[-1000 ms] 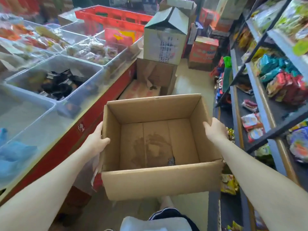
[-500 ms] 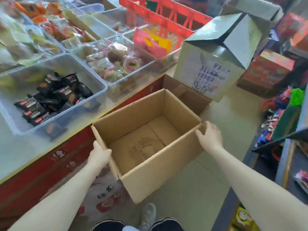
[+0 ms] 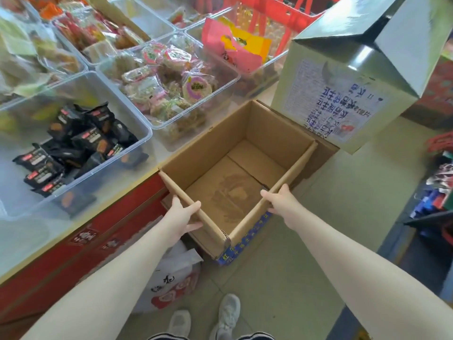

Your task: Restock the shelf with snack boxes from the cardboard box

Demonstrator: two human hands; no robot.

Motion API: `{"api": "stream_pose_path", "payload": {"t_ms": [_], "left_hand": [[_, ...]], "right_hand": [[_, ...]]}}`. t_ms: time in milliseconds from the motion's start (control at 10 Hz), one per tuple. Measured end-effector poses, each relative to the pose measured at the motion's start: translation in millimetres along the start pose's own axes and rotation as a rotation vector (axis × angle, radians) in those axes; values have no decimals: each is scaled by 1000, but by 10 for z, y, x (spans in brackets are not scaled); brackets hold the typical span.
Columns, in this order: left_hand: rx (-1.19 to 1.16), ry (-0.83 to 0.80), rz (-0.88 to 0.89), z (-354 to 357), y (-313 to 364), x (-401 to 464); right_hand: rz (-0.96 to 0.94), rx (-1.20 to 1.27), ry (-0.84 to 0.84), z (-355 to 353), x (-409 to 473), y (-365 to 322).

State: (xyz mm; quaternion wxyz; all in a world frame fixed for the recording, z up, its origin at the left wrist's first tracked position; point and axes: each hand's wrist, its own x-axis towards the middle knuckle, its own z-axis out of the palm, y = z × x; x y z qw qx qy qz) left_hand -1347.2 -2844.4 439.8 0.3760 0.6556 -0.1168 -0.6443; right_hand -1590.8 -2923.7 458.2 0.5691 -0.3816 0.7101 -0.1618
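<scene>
Here, empty cardboard box [image 3: 228, 177], clear bin [image 3: 137, 143] holding black packets [image 3: 81, 141]

The brown cardboard box [image 3: 245, 173] is open-topped and holds nothing; its stained bottom shows. It sits upright, low near the floor, beside the red counter's edge.

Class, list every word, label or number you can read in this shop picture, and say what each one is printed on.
None can be read.
White carton: blue handwritten characters, upside down, illegible.
Black snack packets: red labels, too small.
Cardboard box: blue tape print, blurred.
Red counter front: emblems, blurred.
</scene>
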Motion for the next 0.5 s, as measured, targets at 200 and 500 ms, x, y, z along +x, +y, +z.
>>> {"api": "stream_pose_path", "payload": {"t_ms": [200, 500], "left_hand": [[14, -5, 2, 11, 38, 69], [1148, 340, 464, -182, 500, -498]], "right_hand": [[-1, -42, 124, 14, 60, -67], [-412, -613, 384, -68, -930, -128]]}}
